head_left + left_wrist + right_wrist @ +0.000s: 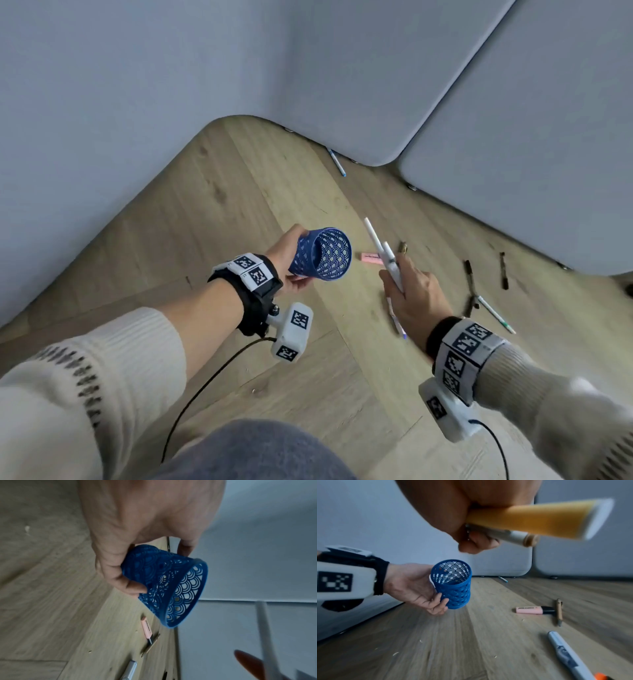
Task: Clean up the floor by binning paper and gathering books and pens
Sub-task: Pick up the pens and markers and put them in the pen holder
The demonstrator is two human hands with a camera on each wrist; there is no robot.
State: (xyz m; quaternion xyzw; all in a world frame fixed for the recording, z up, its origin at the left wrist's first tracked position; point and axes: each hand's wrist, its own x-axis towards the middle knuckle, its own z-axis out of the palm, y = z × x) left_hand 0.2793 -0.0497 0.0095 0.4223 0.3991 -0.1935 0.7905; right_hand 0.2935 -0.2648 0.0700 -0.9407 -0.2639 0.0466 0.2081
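Pens (pixel 383 255) — right hand (pixel 416 294) fisted

You are reaching both forearms forward and down, the cream sleeves pushed back from the wrists, each wrist wearing a black strap with a white marker band and a small white camera block hanging beneath. Your left hand (pixel 286 260) is turning palm inward, fingers (pixel 436 601) and thumb curling around the blue mesh pen cup (pixel 322 255) it is holding, tilting the cup's mouth toward your other hand. Your right hand (pixel 416 294) is facing back-up, its fingers closing around a bundle of pens (pixel 382 251) that is sticking out past the knuckles toward the cup, close to its rim
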